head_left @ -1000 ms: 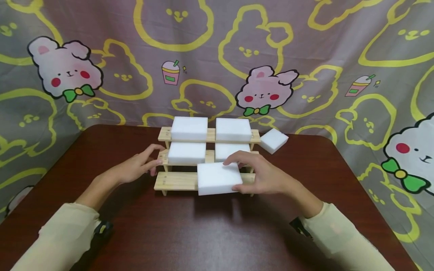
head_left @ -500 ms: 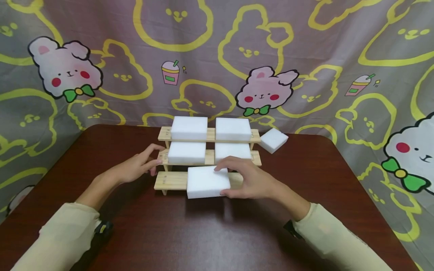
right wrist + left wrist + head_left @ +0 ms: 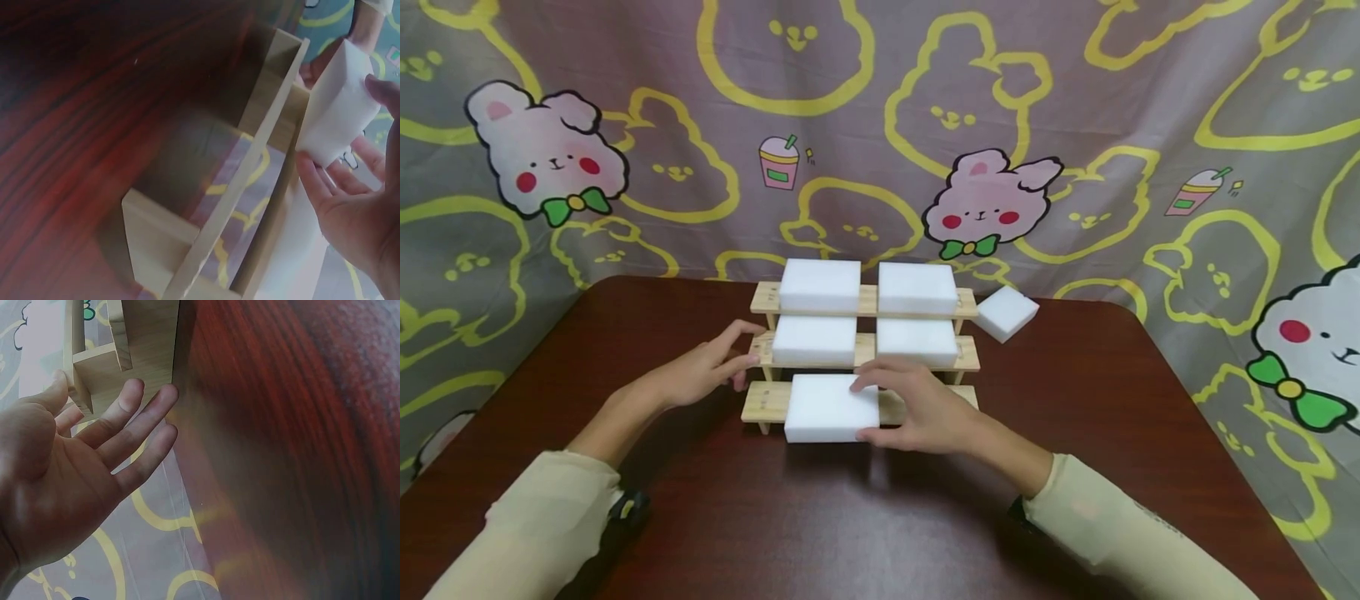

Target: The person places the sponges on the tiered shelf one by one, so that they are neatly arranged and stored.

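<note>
My right hand (image 3: 928,408) grips a white foam block (image 3: 823,408) by its right end, over the lowest board of a tiered wooden stand (image 3: 766,402). In the right wrist view, the thumb is on one side of the block (image 3: 340,103) and the fingers are on the other. My left hand (image 3: 703,371) holds the left end of the middle board, thumb at the front edge and index finger at the back. Its other fingers spread loosely below, as the left wrist view shows. Two similar foam blocks sit on the middle board and two on the top one.
Another white foam block (image 3: 1007,313) lies on the dark red-brown table (image 3: 820,533), right of the stand. A patterned curtain (image 3: 850,108) with cartoon rabbits hangs behind and around the table.
My right hand has carried the foam block leftward and slightly toward me along the lowest board, and the block has straightened. The left hand stays at the stand.
</note>
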The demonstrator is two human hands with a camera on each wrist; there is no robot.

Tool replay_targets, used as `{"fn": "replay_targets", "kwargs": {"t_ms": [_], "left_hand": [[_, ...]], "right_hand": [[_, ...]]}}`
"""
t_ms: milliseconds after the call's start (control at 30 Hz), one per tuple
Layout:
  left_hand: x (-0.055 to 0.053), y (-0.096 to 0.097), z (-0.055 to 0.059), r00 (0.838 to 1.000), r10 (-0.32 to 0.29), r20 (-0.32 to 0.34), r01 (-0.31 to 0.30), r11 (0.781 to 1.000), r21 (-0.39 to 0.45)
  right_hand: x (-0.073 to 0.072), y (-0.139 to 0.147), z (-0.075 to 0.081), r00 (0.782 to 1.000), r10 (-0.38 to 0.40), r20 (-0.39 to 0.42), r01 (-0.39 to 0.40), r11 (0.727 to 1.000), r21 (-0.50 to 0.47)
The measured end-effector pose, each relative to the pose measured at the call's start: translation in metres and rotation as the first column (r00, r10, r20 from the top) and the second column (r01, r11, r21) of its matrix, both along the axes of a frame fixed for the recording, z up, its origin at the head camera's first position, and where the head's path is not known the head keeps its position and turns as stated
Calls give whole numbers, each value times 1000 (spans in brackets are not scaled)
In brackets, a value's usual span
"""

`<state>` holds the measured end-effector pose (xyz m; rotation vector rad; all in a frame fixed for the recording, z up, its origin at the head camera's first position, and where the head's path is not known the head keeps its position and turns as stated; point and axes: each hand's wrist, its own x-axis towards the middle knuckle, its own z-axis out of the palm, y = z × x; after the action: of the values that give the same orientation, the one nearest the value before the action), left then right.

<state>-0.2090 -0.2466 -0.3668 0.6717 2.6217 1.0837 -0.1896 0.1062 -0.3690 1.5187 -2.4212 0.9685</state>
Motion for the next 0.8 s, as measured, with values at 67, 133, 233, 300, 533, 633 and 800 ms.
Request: {"fn": "replay_targets", "kwargs": {"t_ms": [67,133,233,300,533,633,800], "left_hand": [[0,0,0,1000,1,0,-1,1000,0],[0,0,0,1000,2,2,-2,1000,0],[1,1,0,1000,4,1,-4,1000,-2],[1,1,0,1000,5,-2,-5,1000,-3],[2,1,1,1000,4,-8,-4,1000,-5],[1,1,1,1000,4,-10,-4,1000,-7],[1,1,0,1000,3,-21,-3,1000,-11]], "right_hand": [[2,-4,-1,1000,-11,6,11,1000,5],[3,-7,-1,1000,-22,14,22,1000,16],[4,-11,-3,999,-42,14,41,999,31],[4,-14,-5,998,-55,-1,55,998,35],[4,-21,-10,995,-93,-20,94,995,46],[4,-25,-10,995,-99,2,99,993,58],[2,-29,-13,994,-108,3,107,992,65]]}}
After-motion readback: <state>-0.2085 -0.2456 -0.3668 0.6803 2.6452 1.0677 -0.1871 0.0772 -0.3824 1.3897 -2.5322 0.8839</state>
